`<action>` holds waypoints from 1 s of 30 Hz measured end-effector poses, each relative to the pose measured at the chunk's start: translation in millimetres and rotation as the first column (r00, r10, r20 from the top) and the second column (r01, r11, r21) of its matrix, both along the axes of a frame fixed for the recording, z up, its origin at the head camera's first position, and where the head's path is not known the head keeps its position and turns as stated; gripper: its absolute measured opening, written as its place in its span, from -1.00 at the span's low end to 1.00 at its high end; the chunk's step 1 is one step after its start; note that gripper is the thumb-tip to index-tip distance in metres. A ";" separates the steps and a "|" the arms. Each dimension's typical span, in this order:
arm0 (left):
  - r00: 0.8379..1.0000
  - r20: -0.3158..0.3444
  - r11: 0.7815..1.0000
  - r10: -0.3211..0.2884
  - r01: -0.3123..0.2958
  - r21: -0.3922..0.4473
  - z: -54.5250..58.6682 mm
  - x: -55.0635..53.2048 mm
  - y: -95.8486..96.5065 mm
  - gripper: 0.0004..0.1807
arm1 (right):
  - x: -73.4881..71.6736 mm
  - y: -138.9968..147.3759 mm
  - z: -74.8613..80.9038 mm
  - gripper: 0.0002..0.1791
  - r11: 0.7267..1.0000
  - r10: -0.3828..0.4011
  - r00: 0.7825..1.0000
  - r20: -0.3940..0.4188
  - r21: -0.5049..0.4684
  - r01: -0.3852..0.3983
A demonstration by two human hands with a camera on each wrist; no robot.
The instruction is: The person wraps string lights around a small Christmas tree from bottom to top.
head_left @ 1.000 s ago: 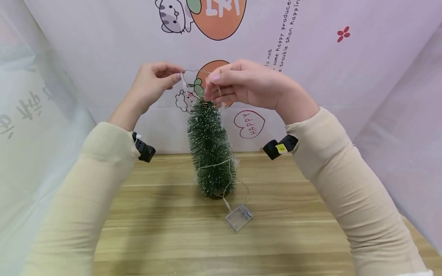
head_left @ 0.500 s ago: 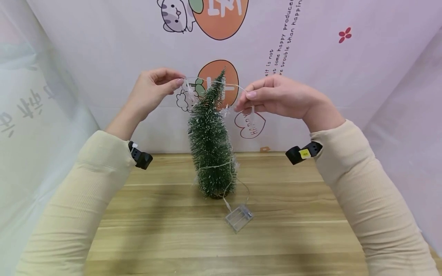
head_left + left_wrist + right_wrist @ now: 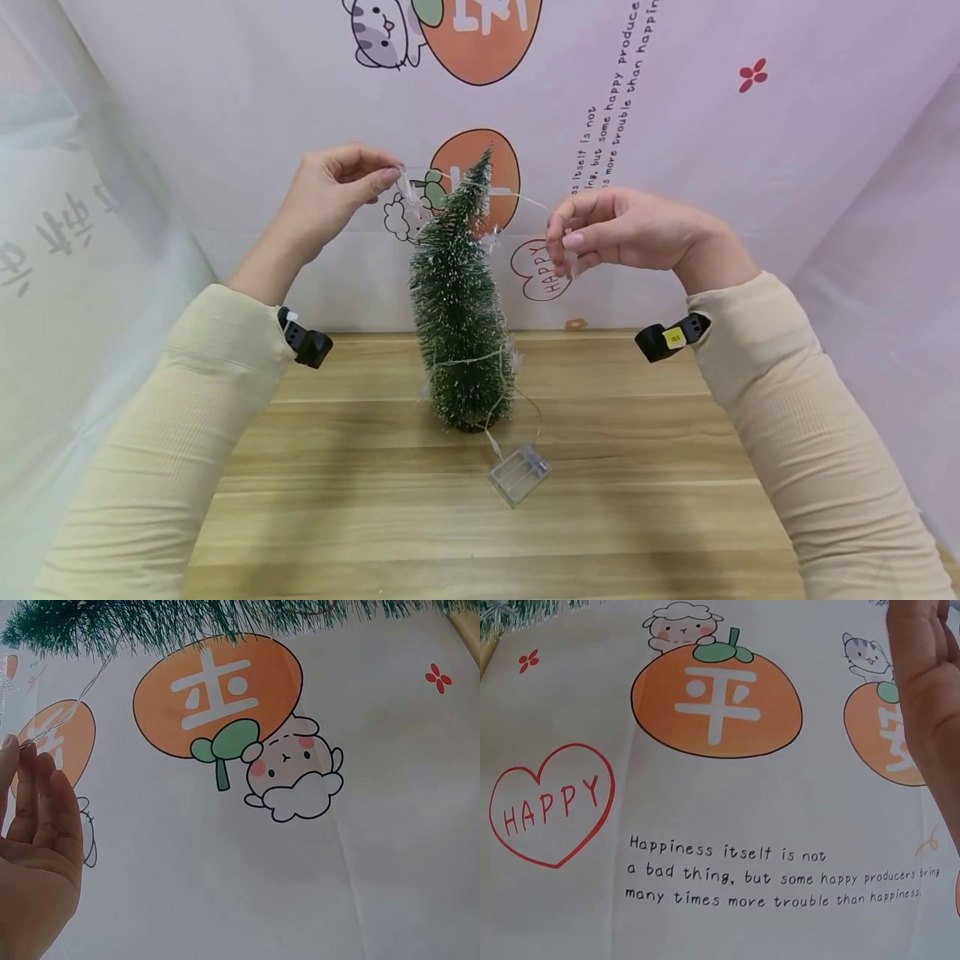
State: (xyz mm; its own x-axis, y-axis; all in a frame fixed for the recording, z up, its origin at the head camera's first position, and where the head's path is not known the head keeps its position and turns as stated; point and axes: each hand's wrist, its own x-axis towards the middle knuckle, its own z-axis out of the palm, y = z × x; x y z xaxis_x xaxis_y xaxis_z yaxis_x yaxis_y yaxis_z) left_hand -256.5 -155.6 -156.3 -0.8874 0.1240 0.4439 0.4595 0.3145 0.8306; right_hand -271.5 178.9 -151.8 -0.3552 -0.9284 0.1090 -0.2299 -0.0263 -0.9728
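Note:
A small frosted Christmas tree (image 3: pixel 459 300) stands on the table, its thin tip leaning right. My left hand (image 3: pixel 341 187) pinches a string of lights (image 3: pixel 531 202) left of the tip; a clear ornament hangs just below those fingertips. On the tree's other side and lower, my right hand (image 3: pixel 637 229) pinches the same string near another clear ornament. Between the hands the thin wire crosses at the tip. More wire circles the lower tree. In the left wrist view the wire (image 3: pixel 94 679) runs from the thumb and fingers up to the branches. The right wrist view cuts off my right fingertips.
A clear battery case (image 3: pixel 519 475), wired to the string, lies on the wooden table (image 3: pixel 360 517) before the tree's base. Behind the tree rises a printed cloth backdrop (image 3: pixel 667 150). Pale sheets (image 3: pixel 97 242) hang at both sides.
My right hand has moved from in front of the tree's tip to the right and downward, drawing the wire out longer. The tip shows again. My left hand is slightly lower.

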 end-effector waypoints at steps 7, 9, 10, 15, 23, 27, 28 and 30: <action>0.999 -0.004 0.999 -0.045 0.045 -0.002 4.0 3.6 1.8 -0.80 | -9.9 16.3 -6.6 -0.64 0.996 -0.094 0.995 0.040 0.006 0.094; 0.998 0.013 0.998 -0.068 0.068 -0.005 5.2 5.4 2.7 -0.80 | -12.4 21.4 -8.0 -0.63 0.993 -0.115 0.992 0.052 0.017 0.114; 0.996 0.021 0.997 -0.082 0.082 -0.002 5.7 6.1 3.3 -0.81 | -13.3 23.8 -8.3 -0.63 0.992 -0.125 0.990 0.063 0.024 0.123; 0.990 0.028 0.990 -0.141 0.140 0.015 6.3 7.5 6.4 -0.84 | -16.5 33.4 -6.3 -0.63 0.981 -0.176 0.981 0.086 0.092 0.168; 0.979 0.036 0.980 -0.199 0.198 0.017 6.1 9.2 12.2 -0.83 | -19.9 46.2 -5.0 -0.75 0.871 -0.387 0.919 -0.069 0.301 0.389; 0.972 0.034 0.972 -0.233 0.232 0.039 6.3 10.6 14.6 -0.82 | -22.8 53.6 -8.4 -0.80 0.845 -0.424 0.901 -0.087 0.321 0.429; 0.970 0.034 0.970 -0.242 0.241 0.039 6.2 10.7 15.3 -0.81 | -23.3 55.1 -9.0 -0.80 0.840 -0.431 0.898 -0.089 0.324 0.435; 0.966 0.032 0.967 -0.256 0.255 0.031 5.8 10.7 16.6 -0.79 | -23.7 57.2 -9.5 -0.80 0.830 -0.448 0.890 -0.089 0.328 0.451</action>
